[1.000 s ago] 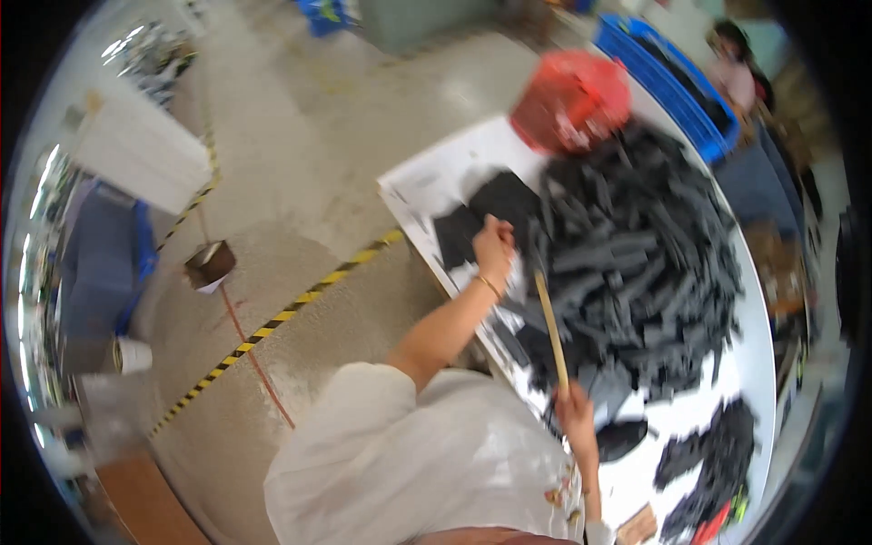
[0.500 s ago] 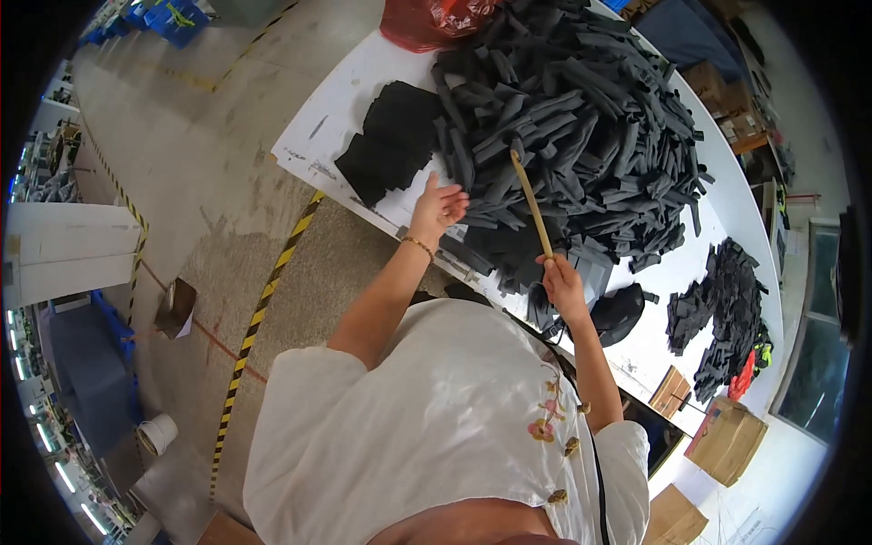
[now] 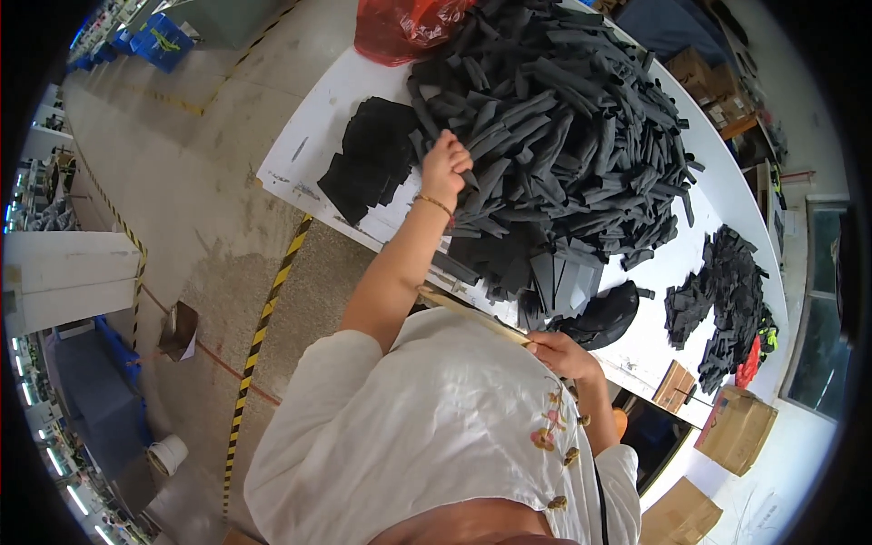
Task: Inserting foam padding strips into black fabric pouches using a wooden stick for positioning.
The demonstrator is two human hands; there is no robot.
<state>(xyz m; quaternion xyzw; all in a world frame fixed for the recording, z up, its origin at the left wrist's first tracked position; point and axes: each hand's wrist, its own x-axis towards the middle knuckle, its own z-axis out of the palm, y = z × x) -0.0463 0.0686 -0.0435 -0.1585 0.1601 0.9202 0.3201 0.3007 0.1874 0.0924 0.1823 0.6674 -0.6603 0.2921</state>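
A big heap of dark grey and black fabric pieces [image 3: 563, 127] lies on the white table. My left hand [image 3: 445, 171] is at the heap's left edge with its fingers curled closed; whatever it may grip cannot be made out against the dark pieces. Close to my body, my right hand [image 3: 561, 354] is shut around one end of a thin wooden stick [image 3: 481, 317]. The stick lies across the front of my shirt, and its other end reaches my left forearm. Left of the heap, flat black pieces [image 3: 371, 154] form a low stack.
A red plastic bag [image 3: 404, 32] sits at the table's far left. Near my right hand lies a black bag [image 3: 604, 313]. Another dark fabric pile [image 3: 731, 300] is farther right, with cardboard boxes [image 3: 736, 429] beside the table. Striped tape [image 3: 263, 327] marks the floor.
My right hand has drawn back toward my body, and the stick has swung from pointing at the heap to lying crosswise. My left hand has moved farther onto the heap's edge and closed.
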